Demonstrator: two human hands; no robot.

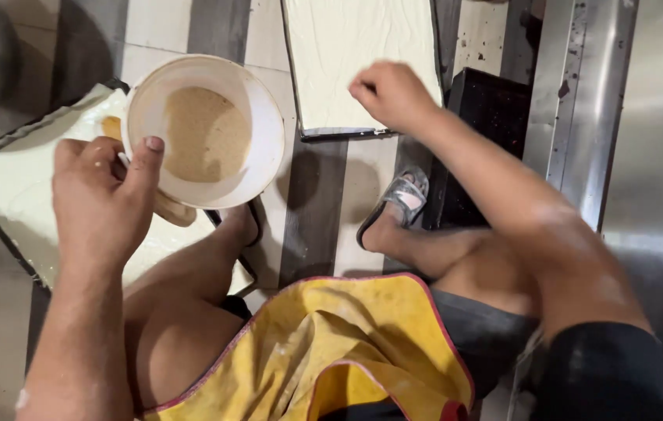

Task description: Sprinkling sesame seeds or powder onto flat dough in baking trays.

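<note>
Striped tiled floor (312, 203): left hand (101, 199) grips bowl (265, 129) of tan powder at ten o'clock; right hand (390, 93), fingers pinched, over dough tray (347, 47) at twelve, barely dusted.

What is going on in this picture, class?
A seated person holds a white bowl of tan powder by its rim with the left hand. The right hand, fingers pinched together, is stretched over a tray of pale dough on the striped floor. A second tray lies under the bowl. A yellow apron covers the lap.
</note>
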